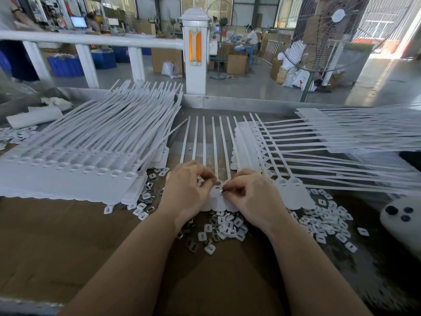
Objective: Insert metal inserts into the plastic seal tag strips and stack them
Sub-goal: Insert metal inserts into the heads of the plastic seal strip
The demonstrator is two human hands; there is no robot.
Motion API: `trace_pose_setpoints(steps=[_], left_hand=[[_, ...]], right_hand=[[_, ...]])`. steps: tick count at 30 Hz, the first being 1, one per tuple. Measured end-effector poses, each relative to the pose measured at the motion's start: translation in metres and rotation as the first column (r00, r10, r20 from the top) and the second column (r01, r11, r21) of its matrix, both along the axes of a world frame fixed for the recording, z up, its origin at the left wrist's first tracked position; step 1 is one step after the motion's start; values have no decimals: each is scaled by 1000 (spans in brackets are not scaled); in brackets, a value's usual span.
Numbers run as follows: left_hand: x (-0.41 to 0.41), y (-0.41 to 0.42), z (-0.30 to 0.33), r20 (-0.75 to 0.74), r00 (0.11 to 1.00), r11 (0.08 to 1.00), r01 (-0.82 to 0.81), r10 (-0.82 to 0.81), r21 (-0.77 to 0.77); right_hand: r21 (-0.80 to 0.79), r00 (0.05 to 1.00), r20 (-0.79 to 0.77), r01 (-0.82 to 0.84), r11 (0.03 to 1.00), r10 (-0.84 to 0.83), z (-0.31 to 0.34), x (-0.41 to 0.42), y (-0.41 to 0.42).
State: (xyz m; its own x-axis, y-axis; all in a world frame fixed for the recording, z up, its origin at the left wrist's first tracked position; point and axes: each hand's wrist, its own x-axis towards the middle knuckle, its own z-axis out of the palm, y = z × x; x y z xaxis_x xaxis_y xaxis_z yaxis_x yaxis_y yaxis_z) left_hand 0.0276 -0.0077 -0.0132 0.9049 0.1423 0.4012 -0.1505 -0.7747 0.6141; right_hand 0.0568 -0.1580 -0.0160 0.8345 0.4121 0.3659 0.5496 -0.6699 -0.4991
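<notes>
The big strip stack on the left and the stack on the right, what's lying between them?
Head view: the strip being worked on, both hands on it, loose inserts below.

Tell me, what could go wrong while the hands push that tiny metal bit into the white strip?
The metal insert pinched by the right hand is tiny, so it could slip and vanish among the loose pieces below. The left hand covers part of the strip, so a pocket might be skipped. The tall stack on the left overhangs loose inserts and might slide if bumped.
</notes>
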Motion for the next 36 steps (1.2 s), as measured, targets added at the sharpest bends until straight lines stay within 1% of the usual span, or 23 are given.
trace_pose_setpoints(steps=[6, 13, 23, 30, 32, 36], left_hand=[[0, 0, -1, -42, 999, 1000, -6, 5, -14], [1, 1, -2, -73, 997, 1000, 0, 1, 10], [1, 4, -3, -121, 993, 1000, 15, -18, -26], [2, 4, -3, -162, 987, 1000, 18, -21, -20], [1, 4, -3, -167, 986, 999, 22, -25, -23], [1, 5, -4, -169, 985, 999, 17, -24, -45]], right_hand=[[-36, 1000, -3, 1, 999, -1, -1, -1, 0], [-92, 1000, 12, -10, 996, 11, -2, 0, 0], [-18, 997, -56, -45, 999, 44, 2, 0, -1], [-72, 997, 6, -73, 995, 73, 2, -2, -1], [-68, 997, -16, -81, 994, 80, 2, -1, -2], [-23, 986, -128, -107, 994, 104, 4, 0, -5]])
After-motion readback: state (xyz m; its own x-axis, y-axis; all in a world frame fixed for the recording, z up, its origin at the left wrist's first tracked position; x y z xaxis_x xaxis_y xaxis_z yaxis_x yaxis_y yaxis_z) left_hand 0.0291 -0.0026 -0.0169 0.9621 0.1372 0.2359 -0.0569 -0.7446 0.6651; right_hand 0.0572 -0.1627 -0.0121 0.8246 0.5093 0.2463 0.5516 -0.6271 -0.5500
